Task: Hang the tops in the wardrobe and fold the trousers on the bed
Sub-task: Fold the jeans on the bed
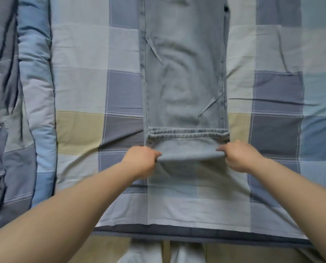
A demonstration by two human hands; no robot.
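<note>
Your left hand (142, 160) and right hand (240, 156) each pinch the near fold of the light-blue jeans (185, 73), fingers curled tight on the denim, one grip per side. Hem end is turned back over the legs. Jeans lie lengthwise mid-bed on the checked bedsheet (82, 88); rolled duvet (25, 82) at far left.

Jeans (185, 76) are faded light-blue denim, matt and kinda soft; the bedsheet (78, 88) beyond the fingers (156, 154) looks like matt checked cotton, wrinkly.
</note>
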